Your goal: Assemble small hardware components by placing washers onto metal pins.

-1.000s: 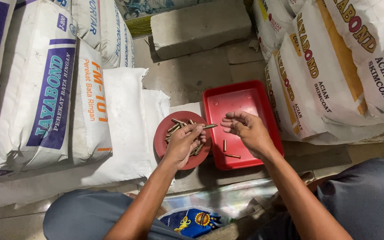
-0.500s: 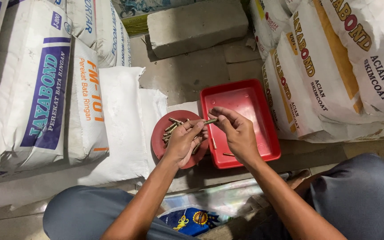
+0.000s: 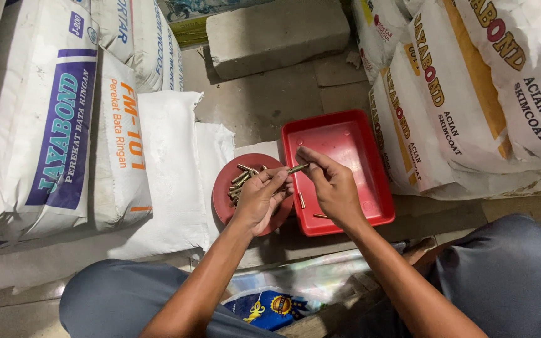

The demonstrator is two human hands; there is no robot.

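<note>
Your left hand (image 3: 259, 199) hovers palm-up over a round red dish (image 3: 226, 188), fingers loosely curled around a small bunch of brass-coloured pins (image 3: 240, 181) that fan out past your fingertips toward the far-left rim of the dish. Your right hand (image 3: 332, 184) sits just beside the left one, nearly touching it, and pinches a single brass pin (image 3: 298, 168) between thumb and forefinger; that pin lies almost level, its free end pointing toward your left fingertips, directly above the gap between the two hands. Under your right hand lies a rectangular red tray (image 3: 345, 134), its bare floor stretching away beyond your knuckles. Two loose pins rest on the tray: one short pin (image 3: 302, 200) just below your right thumb, between both hands, and another pin (image 3: 320, 216) near the tray's close edge, beside your right wrist. White cement sacks (image 3: 64, 125) stack up well to the left of your left hand, and more sacks (image 3: 471, 94) crowd the far side of your right hand. A grey concrete block (image 3: 277, 28) sits well ahead of both hands on the floor.
</note>
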